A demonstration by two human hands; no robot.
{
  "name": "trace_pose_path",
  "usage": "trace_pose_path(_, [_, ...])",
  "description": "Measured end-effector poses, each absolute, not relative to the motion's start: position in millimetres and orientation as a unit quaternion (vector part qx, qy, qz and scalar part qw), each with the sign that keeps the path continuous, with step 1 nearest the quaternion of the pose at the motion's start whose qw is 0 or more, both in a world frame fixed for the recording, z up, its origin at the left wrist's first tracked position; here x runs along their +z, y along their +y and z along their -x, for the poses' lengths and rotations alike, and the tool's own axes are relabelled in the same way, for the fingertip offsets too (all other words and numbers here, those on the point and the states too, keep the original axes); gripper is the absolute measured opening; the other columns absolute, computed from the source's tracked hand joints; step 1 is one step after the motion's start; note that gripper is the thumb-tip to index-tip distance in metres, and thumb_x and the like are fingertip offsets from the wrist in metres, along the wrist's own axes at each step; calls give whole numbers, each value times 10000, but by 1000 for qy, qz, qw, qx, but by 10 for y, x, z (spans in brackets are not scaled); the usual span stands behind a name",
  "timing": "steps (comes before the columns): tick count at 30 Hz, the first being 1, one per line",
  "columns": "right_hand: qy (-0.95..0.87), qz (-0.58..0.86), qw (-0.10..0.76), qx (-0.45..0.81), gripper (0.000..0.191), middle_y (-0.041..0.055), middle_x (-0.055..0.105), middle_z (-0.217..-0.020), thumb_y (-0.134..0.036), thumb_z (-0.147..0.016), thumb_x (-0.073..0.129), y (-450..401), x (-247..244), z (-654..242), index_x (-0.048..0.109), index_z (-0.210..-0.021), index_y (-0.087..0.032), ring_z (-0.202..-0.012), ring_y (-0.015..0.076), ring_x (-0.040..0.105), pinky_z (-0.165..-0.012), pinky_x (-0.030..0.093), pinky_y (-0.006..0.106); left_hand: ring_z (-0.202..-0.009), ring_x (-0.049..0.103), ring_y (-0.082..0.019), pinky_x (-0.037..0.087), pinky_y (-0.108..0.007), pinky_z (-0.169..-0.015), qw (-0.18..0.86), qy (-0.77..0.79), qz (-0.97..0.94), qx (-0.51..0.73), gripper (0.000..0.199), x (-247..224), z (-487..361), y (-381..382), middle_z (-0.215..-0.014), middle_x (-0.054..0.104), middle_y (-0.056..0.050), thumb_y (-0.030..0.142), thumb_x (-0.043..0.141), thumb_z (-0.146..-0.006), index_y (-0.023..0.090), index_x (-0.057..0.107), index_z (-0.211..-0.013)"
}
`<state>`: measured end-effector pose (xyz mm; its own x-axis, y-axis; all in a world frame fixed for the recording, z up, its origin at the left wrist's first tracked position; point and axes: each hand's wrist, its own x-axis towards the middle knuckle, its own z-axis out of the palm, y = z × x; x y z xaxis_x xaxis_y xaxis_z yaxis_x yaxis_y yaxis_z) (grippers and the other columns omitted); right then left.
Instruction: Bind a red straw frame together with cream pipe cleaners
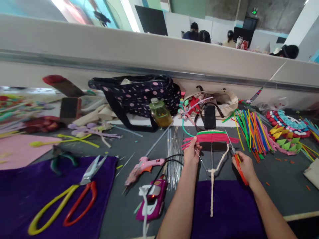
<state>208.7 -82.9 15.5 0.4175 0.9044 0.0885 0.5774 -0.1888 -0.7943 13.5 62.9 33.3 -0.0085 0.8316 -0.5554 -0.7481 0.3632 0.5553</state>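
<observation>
My left hand (192, 152) pinches the left end of a row of pink-red craft strips (211, 137), edged with green along the top. The strips lie across a fan-shaped wire frame (212, 174), whose stem and right arm are wrapped in cream fuzzy cord. Bare wires run from the fork up to the strips. Orange-handled scissors (240, 170) are gripped in my right hand (245, 164). Their blades point up and left at the right end of the strips; whether they touch them I cannot tell. Under the stem lies a purple cloth (226, 209).
On the left rest large red-and-yellow-handled scissors (86, 177) and green-handled pliers (62, 158). A pink glue gun (144, 167), a magenta power strip (159, 199) and thin wires (175, 162) lie nearby. Colourful pipe cleaners (255, 132), a bottle (160, 113) and a dotted bag (142, 93) are farther back.
</observation>
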Motion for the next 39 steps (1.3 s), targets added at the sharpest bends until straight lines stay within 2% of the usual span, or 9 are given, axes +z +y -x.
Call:
trace_pose_path(9, [-475, 744, 412, 226, 236, 20, 644, -665, -355, -733, 561, -841, 150, -2119, 647, -864, -178, -593, 169, 588, -575, 430, 260, -372, 496, -58, 445, -159, -378, 709, 428, -37, 559, 156, 353, -135, 636, -486, 577, 12, 141, 685, -763, 99, 587, -649])
trace_pose_path(13, [-437, 731, 448, 273, 222, -40, 546, -563, -337, -668, 604, -821, 268, -2121, 621, -839, -196, -487, 118, 479, -493, 376, 233, -365, 495, -56, 446, -157, -381, 715, 424, -29, 555, 160, 380, -129, 631, -473, 571, 17, 135, 659, -792, 101, 580, -656])
trace_pose_path(16, [-384, 709, 465, 364, 281, -71, 513, -548, -338, -647, 629, -807, 444, -2122, 592, -895, -210, -425, 91, 416, -423, 323, 209, -363, 490, -49, 435, -148, -380, 725, 412, -17, 552, 164, 402, -126, 631, -470, 564, 23, 135, 637, -815, 105, 574, -666])
trace_pose_path(21, [-324, 618, 540, 471, 389, -21, 620, -693, -422, -685, 676, -786, 680, -2096, 555, -987, -210, -521, 120, 540, -438, 386, 216, -364, 479, -34, 412, -131, -381, 750, 379, 18, 541, 204, 418, -122, 639, -469, 539, 39, 152, 605, -849, 124, 546, -656])
trace_pose_path(26, [-281, 587, 616, 444, 456, 42, 681, -806, -461, -684, 739, -796, 748, -2010, 545, -1005, -200, -682, 177, 648, -493, 440, 236, -369, 473, -29, 404, -133, -388, 766, 364, 21, 530, 212, 410, -153, 615, -477, 539, 42, 169, 598, -861, 130, 537, -662])
trace_pose_path(30, [-280, 578, 625, 443, 466, 49, 691, -806, -432, -673, 771, -809, 809, -1949, 546, -1009, -199, -638, 159, 637, -470, 430, 226, -377, 483, -35, 410, -141, -393, 771, 359, 3, 526, 173, 396, -199, 573, -483, 542, 41, 152, 649, -815, 125, 559, -670])
trace_pose_path(35, [-293, 559, 639, 439, 459, -43, 604, -596, -391, -639, 805, -765, 830, -1894, 537, -963, -208, -469, 98, 541, -405, 398, 196, -402, 499, -47, 433, -156, -395, 759, 370, -56, 532, 179, 384, -245, 519, -501, 575, 20, 182, 742, -723, 103, 594, -662])
trace_pose_path(39, [-289, 566, 637, 437, 428, -44, 587, -575, -434, -662, 782, -763, 802, -1956, 544, -933, -204, -446, 94, 526, -391, 410, 199, -408, 501, -57, 451, -172, -399, 760, 359, -105, 532, 236, 392, -246, 487, -500, 582, 11, 232, 804, -638, 93, 614, -655])
